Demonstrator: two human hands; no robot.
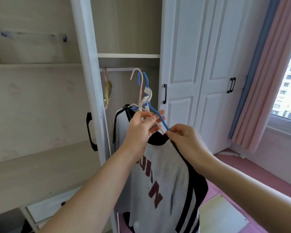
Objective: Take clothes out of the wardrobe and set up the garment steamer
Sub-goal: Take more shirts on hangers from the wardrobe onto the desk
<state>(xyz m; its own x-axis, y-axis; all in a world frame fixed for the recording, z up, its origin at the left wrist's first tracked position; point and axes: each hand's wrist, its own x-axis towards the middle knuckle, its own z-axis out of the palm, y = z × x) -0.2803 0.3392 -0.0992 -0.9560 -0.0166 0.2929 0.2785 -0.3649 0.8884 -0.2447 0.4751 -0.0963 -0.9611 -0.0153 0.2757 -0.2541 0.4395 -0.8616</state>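
Note:
A white T-shirt (165, 179) with a dark collar, dark sleeve stripes and maroon letters hangs in front of the open wardrobe. Above it, a blue hanger (147, 91) and a pink hanger (138, 76) stand with their hooks off the rail, a white cloth strip wound round their necks. My left hand (141, 126) holds the hangers just below the necks. My right hand (186, 140) pinches the blue hanger's arm at the shirt's collar. A second white and dark garment (119, 125) hangs behind. No garment steamer is in view.
The open wardrobe door (45, 106) with a black handle stands at my left. Shut white doors (200, 73) with black handles stand on the right. A yellow hanger (107, 89) hangs on the rail. Pink curtains (265, 78) and a window lie far right, pink floor below.

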